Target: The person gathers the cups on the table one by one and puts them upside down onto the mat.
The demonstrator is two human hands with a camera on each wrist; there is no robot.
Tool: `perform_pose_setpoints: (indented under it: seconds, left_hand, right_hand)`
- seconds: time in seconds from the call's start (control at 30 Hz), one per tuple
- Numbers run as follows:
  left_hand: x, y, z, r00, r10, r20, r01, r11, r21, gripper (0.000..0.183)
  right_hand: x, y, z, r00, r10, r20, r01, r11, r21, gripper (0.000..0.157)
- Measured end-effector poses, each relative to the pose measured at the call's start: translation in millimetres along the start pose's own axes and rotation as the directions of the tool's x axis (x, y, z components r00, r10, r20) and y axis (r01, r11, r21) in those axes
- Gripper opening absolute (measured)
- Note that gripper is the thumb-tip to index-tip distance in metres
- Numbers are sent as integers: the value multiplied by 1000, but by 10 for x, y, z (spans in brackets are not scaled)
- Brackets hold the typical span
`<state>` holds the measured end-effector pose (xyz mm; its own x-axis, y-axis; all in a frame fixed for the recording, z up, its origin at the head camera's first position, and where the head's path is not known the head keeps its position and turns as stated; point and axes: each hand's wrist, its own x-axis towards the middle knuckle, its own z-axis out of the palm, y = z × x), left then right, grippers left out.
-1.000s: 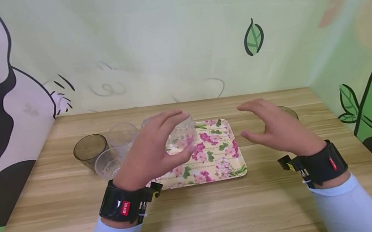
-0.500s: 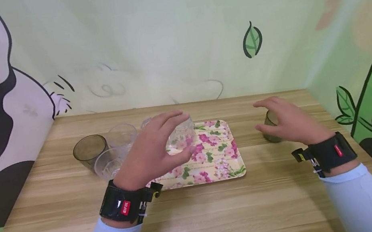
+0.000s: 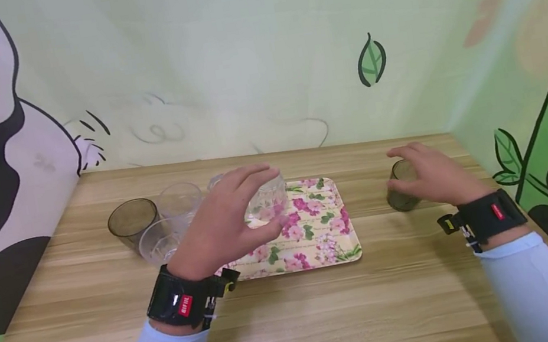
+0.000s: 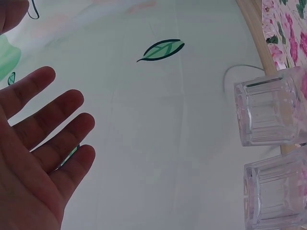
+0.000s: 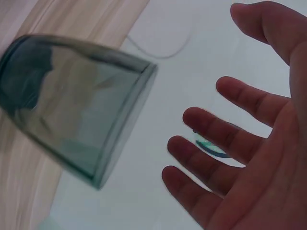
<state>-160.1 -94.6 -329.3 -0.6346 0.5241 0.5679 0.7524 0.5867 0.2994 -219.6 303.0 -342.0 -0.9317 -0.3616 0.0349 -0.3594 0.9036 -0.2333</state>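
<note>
My left hand hovers over the left part of a flower-patterned tray, fingers spread and touching nothing. Just beyond it, a clear faceted glass stands on the tray; a second clear glass is mostly hidden behind the hand. Both faceted glasses show at the right of the left wrist view. To the right, my right hand is held beside a dark tinted glass, thumb and fingers apart. A gap separates its fingers from that glass in the right wrist view.
Left of the tray, a brown tinted glass and two clear glasses, one behind and one in front, stand close together on the wooden table. A printed wall closes off the table's back and sides.
My right hand has moved right, and the dark glass it partly covered now shows to the left of its palm. The left hand has stayed where it was.
</note>
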Motion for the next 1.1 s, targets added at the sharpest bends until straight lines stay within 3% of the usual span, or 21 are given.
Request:
perform_pose_setpoints:
  seconds: [0.5,1.1]
  left_hand:
    - [-6,-24,-4,1000,-3,-2,3,1000,16,62]
    - [-6,-10,-20,1000,-12,13,12,1000,11,61]
  right_hand:
    - [90,248,132,993,92,75,-92,996,-11,79]
    - [148,337,178,982,120,147,-114,992,-52,88]
